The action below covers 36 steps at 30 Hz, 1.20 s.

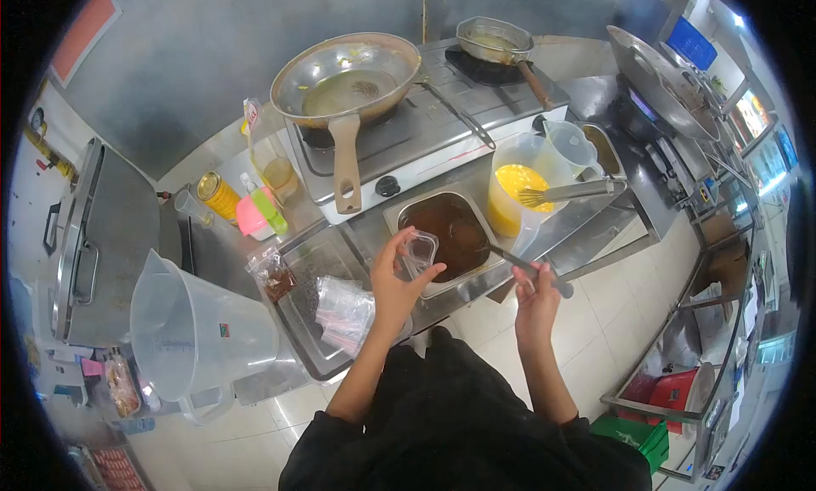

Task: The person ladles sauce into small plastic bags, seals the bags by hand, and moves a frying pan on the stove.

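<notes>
My left hand [393,279] grips a small clear plastic cup [422,248] by its sides, over the near left part of a steel pan [393,215]. Dark brown sauce [438,223] fills much of that pan. Between the fingers of my right hand [537,302] is the grey handle of a spoon [551,280]. Its far end reaches over the pan's right rim toward the sauce, and I cannot make out the bowl's shape. Left of my left hand, clear zip bags [346,313] lie on a steel tray [313,257].
A pitcher of yellow egg liquid [510,215] with a whisk [586,191] stands right of the pan. Behind are a gas stove [408,151] and a frying pan [344,75], its handle pointing toward me. A large clear jug [200,338] stands at left, near a yellow can [218,194].
</notes>
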Motion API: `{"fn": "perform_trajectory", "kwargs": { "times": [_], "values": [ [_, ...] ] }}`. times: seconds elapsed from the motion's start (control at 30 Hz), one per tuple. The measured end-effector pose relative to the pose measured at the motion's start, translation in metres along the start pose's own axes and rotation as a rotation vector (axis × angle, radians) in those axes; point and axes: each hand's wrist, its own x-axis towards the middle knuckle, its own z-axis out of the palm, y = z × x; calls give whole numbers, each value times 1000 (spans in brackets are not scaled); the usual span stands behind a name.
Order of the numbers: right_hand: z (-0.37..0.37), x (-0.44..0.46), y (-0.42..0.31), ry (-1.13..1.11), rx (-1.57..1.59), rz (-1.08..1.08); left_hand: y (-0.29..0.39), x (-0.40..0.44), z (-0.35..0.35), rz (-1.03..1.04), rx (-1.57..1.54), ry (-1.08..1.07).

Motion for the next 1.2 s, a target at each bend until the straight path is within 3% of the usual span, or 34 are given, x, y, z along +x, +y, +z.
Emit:
{"fn": "perform_trajectory", "kwargs": {
  "times": [0.1,0.17,0.4,0.47,0.6,0.67,0.7,0.87,1.03,1.13,1.2],
  "values": [
    [23,-6,-31,-71,20,-72,0,6,8,-28,-20,-14],
    [37,-12,-45,-156,-22,-267,2,10,14,-48,-53,-19],
    [49,-27,-62,-307,-159,-506,8,18,26,43,-77,-25],
    [45,-26,-61,-378,-331,-747,9,18,27,45,-79,-21],
    [41,-24,-75,-488,-457,-924,16,21,27,30,-144,-16],
    [43,-24,-87,-600,-603,-1171,17,22,28,25,-122,-15],
    [45,-27,-93,-600,-604,-1172,18,22,28,13,-179,-27],
    [48,-21,-104,-938,-736,-1525,11,21,31,-24,-291,-27],
    [41,-12,-86,-1058,-769,-1553,5,24,25,-8,-209,-78],
    [36,-10,-82,-1006,-767,-1520,11,23,23,-39,-280,-93],
    [34,-11,-78,-830,-725,-1375,20,22,23,-7,-260,-57]
  ]
}}
